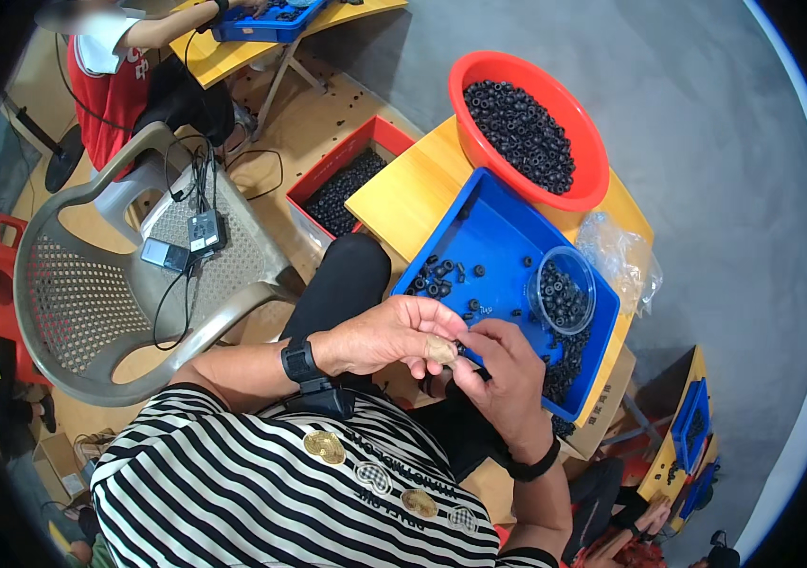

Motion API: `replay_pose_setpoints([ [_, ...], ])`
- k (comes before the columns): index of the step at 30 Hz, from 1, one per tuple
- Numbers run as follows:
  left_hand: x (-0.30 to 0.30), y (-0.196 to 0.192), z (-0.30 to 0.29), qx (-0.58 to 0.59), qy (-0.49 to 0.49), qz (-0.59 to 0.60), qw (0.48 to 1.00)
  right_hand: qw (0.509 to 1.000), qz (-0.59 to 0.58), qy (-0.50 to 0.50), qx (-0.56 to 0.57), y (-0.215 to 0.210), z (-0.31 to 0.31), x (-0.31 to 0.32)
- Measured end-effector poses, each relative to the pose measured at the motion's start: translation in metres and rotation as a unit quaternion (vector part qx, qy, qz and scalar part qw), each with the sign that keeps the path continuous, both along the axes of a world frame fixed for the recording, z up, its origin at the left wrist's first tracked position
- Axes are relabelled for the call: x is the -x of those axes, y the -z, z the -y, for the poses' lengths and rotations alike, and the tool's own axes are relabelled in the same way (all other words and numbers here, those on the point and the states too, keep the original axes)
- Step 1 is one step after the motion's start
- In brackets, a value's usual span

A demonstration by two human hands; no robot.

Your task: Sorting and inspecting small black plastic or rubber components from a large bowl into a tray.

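Probably light, firmly rubbery and hardly fragile, the small black part, mostly hidden, sits pinched between left hand and right hand, best held by its edges, blue tray just beyond the grip.

Smooth plastic tray, matt black pieces

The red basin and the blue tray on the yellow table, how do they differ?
The red basin is rounded; the blue tray is rectangular. Black parts cover the basin's bottom, whereas much of the tray's is bare. The tray also holds a clear tub; the basin shows none. Both contain loose black parts.
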State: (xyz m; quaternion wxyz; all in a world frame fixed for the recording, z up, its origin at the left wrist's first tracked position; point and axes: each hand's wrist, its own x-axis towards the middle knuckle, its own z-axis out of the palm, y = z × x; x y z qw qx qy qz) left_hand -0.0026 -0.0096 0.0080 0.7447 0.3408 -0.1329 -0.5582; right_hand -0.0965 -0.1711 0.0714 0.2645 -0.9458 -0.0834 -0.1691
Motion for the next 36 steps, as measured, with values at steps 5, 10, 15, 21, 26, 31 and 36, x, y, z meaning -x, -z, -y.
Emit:
replay_pose_setpoints([
  [5,0.002,0.003,-0.004,0.005,0.030,0.000,1.000,0.997,0.048,-0.025,0.057,0.008,0.000,0.004],
  [10,-0.002,0.004,-0.007,-0.015,0.046,-0.004,0.999,0.998,0.050,-0.035,0.023,0.019,-0.003,0.000],
  [15,-0.002,0.009,-0.009,-0.019,0.051,0.006,0.998,0.999,0.008,-0.033,-0.005,0.013,-0.002,-0.002],
  [21,-0.006,0.006,-0.013,-0.037,0.030,0.007,0.999,0.983,0.164,-0.012,0.080,-0.072,0.028,-0.010],
  [26,-0.007,0.006,-0.014,-0.017,0.037,-0.003,0.999,0.980,0.190,-0.041,0.047,-0.164,0.028,0.025],
  [31,-0.007,0.009,-0.010,-0.014,0.036,0.010,0.999,0.945,0.091,0.057,0.307,-0.207,0.059,0.075],
  [36,-0.007,0.011,-0.014,-0.013,0.028,-0.006,0.999,0.854,0.015,0.447,0.267,-0.206,0.018,0.083],
])
